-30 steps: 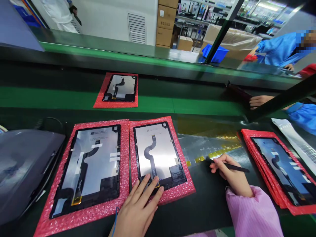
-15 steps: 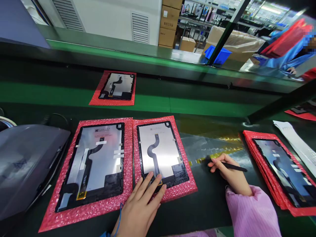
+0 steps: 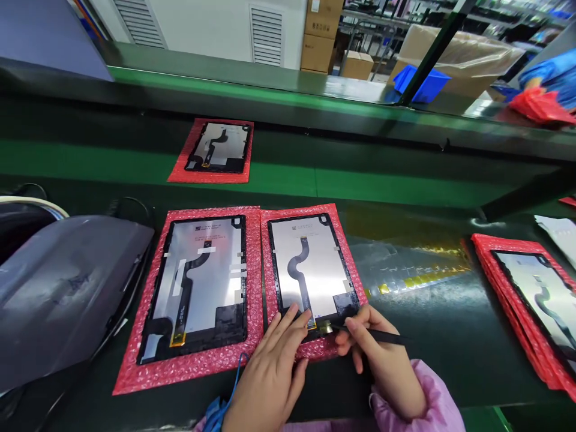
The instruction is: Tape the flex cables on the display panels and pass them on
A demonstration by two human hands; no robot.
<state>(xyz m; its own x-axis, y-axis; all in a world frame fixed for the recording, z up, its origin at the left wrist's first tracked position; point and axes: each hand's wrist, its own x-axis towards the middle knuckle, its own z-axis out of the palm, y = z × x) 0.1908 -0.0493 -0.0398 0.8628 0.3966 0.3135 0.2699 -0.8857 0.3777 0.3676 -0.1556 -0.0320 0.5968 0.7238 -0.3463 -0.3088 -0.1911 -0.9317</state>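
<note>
Two tablet display panels lie face down on red bubble-wrap sheets in front of me. My left hand (image 3: 274,366) rests with fingers stretched flat on the near edge of the right panel (image 3: 310,267), beside its black flex cable end. My right hand (image 3: 378,354) pinches black tweezers (image 3: 378,336), their tips at the panel's near edge by a small gold piece (image 3: 324,328). The left panel (image 3: 200,282) lies untouched on its own red sheet (image 3: 189,366).
A third panel on red wrap (image 3: 211,150) sits on the green conveyor belt (image 3: 382,186) behind. A stack of red sheets with a panel (image 3: 531,294) lies at right. A clear sheet with yellow tape strips (image 3: 414,276) sits mid-table. A grey cover (image 3: 63,288) is at left.
My right hand has moved left with the tweezers from the yellow tape strips to the near edge of the right panel. The view shifted right; the co-worker's hand is gone from view.
</note>
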